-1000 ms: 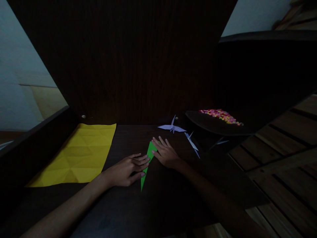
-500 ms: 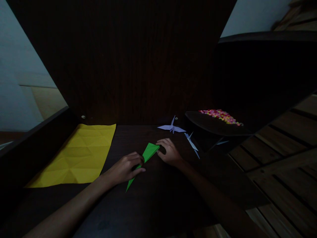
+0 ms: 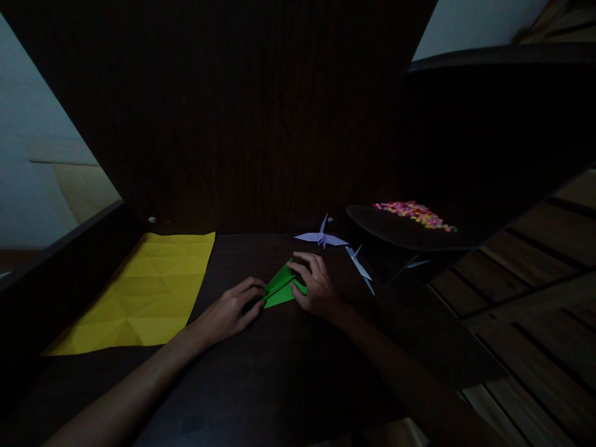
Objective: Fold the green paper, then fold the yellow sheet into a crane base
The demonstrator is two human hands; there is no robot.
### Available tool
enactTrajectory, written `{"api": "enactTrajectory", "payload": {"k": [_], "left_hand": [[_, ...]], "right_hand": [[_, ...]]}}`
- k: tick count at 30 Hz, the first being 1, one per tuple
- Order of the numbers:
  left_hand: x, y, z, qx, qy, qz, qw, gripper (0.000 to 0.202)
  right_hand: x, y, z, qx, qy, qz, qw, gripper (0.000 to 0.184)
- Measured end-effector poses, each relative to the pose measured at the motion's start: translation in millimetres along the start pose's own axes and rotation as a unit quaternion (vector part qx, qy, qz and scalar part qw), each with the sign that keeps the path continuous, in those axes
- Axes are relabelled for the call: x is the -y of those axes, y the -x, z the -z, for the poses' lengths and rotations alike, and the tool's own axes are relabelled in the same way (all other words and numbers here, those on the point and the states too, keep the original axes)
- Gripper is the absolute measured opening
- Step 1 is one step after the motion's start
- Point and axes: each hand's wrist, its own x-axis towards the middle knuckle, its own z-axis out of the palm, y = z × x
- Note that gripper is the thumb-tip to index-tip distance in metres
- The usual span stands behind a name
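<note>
A folded piece of green origami paper [image 3: 280, 289] lies between my two hands low over the dark tabletop, its folds partly spread with a crease running along its middle. My left hand [image 3: 236, 308] pinches its left end between thumb and fingers, which hide that tip. On the other side, my right hand [image 3: 315, 284] grips the right end, fingers at the upper edge and thumb lower down. Beyond my right hand sit a lilac paper crane [image 3: 321, 238] and a pale blue folded paper crane [image 3: 359, 263].
A creased yellow sheet [image 3: 139, 288] lies flat on the left, beside a raised wooden side edge [image 3: 60, 248]. A dark upright panel [image 3: 261, 124] closes off the back. At right, a small dark shelf [image 3: 372, 223] holds a heap of pink, red and yellow bits [image 3: 412, 213].
The green paper has turned and its folds have spread wider. My left hand has shifted slightly left to its end, and my right hand has moved further over the right end.
</note>
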Motion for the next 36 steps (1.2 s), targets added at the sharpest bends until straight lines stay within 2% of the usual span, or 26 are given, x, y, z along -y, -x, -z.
{"api": "enactTrajectory", "payload": {"k": [3, 7, 21, 29, 36], "left_hand": [[2, 0, -0.6, 0.0, -0.005, 0.001, 1.0, 0.021], [5, 0, -1.0, -0.002, -0.007, -0.005, 1.0, 0.022], [4, -1, 2.7, 0.01, -0.01, -0.011, 1.0, 0.023], [5, -3, 3.0, 0.008, -0.118, -0.053, 0.992, 0.025], [13, 0, -1.6, 0.029, -0.169, -0.041, 0.984, 0.032]], "right_hand": [[3, 1, -2, 0.015, 0.01, 0.027, 0.999, 0.031], [3, 1, -6, 0.05, 0.001, 0.028, 0.998, 0.02], [-3, -2, -6, 0.105, -0.034, 0.027, 0.994, 0.019], [-5, -2, -4, 0.099, -0.017, 0.035, 0.994, 0.02], [-12, -2, -1, 0.123, 0.001, 0.023, 0.992, 0.017]]}}
